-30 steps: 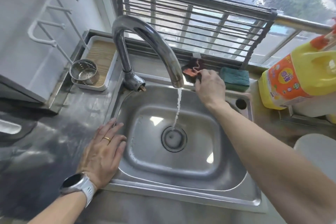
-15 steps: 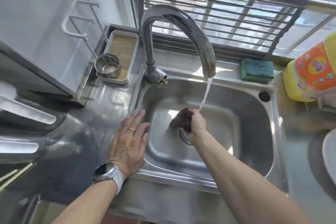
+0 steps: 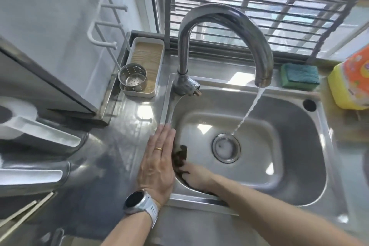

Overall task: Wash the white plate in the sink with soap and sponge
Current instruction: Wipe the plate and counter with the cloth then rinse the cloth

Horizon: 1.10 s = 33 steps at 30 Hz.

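Head: R fingers [image 3: 184,169] round dark rag [image 3: 180,158]

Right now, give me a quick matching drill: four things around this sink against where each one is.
Things:
1. green sponge
2. dark scrubber
3. metal strainer cup
4. yellow soap bottle

Places:
A. in the white tray, left of the tap
B. sink ledge, behind the basin
C. counter, far right
D. inside the basin, under the right hand

Pairs: 1-B, 2-D, 3-A, 4-C

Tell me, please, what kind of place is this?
Most likely a home kitchen: a steel sink under a running faucet, a green sponge on its rim, and a yellow detergent bottle beside it.
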Each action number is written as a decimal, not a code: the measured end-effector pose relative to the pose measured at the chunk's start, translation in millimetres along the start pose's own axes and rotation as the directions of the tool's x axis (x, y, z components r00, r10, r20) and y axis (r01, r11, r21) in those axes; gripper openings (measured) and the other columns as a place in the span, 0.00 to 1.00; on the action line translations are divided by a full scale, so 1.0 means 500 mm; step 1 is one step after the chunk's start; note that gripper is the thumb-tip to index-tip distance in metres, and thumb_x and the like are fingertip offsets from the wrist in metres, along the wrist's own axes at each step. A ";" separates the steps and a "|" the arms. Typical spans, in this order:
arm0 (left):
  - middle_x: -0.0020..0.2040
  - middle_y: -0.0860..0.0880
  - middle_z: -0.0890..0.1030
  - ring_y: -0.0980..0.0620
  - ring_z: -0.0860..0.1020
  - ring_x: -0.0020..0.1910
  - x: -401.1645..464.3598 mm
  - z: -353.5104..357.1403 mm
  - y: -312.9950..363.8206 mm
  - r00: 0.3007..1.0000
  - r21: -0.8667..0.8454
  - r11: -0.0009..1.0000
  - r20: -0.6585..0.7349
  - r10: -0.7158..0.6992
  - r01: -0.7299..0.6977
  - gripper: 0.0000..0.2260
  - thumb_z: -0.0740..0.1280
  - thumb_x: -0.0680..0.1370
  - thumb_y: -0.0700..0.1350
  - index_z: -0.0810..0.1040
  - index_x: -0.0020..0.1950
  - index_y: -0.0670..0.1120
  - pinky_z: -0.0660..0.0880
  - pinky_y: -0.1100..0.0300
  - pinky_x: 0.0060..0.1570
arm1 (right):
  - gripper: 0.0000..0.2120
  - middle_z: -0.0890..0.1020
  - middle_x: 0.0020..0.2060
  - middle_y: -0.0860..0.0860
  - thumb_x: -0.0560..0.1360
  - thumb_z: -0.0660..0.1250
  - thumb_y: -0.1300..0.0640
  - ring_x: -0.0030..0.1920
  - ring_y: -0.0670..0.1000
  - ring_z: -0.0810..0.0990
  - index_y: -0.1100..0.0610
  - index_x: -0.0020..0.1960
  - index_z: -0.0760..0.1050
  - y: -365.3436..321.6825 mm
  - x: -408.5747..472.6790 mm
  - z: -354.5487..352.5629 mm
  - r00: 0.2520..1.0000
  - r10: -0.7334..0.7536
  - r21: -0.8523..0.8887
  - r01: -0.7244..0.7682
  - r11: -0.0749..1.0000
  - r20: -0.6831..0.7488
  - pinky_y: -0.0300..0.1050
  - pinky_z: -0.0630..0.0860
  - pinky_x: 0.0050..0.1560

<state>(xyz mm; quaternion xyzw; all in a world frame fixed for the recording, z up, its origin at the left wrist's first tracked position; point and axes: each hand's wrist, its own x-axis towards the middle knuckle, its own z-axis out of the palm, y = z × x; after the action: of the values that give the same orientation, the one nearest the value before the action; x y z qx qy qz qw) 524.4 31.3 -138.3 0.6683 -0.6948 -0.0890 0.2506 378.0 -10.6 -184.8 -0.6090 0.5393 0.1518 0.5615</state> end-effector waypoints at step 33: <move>0.76 0.37 0.71 0.38 0.66 0.78 -0.002 -0.001 0.002 1.000 0.010 1.000 0.010 0.024 -0.025 0.20 0.56 0.82 0.34 0.72 0.74 0.35 0.52 0.55 0.81 | 0.15 0.80 0.50 0.53 0.83 0.54 0.50 0.52 0.59 0.78 0.53 0.49 0.78 0.167 -0.365 -0.066 0.874 -0.062 -0.449 -0.185 0.874 -0.482 0.53 0.73 0.53</move>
<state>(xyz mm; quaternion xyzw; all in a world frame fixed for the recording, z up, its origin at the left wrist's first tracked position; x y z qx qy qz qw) 523.7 32.5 -137.5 0.6605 -0.7046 -0.0855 0.2448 226.9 67.8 -73.3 -0.7292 0.6266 0.1433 0.2349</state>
